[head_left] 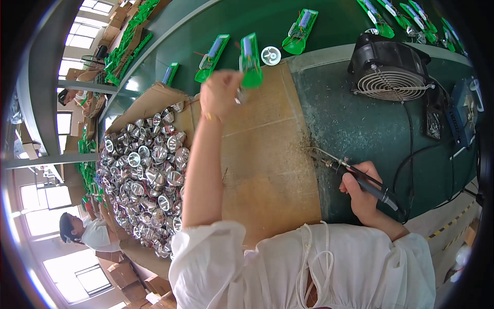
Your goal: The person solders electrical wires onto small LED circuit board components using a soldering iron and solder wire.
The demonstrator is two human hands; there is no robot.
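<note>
My right hand (363,189) is closed round the black handle of a soldering iron (368,185), whose thin metal tip points left over the cardboard's right edge. My left hand (222,93) is reached far out over the cardboard sheet (267,180), fingers curled. A small shiny piece shows just under its fingers, too blurred to name. Right beside these fingers is a green plastic housing (251,59) with a blue cylindrical battery, a circuit board and wires. A similar green housing (212,59) lies just left of it, and a white round disc (270,55) to the right.
A heap of silver reflector cups (149,175) fills a cardboard box at left. A black fan (391,69) with a round wire guard stands at back right, near a blue device (463,118) and black cables. More green housings (378,20) lie along the back. Other people are at far left.
</note>
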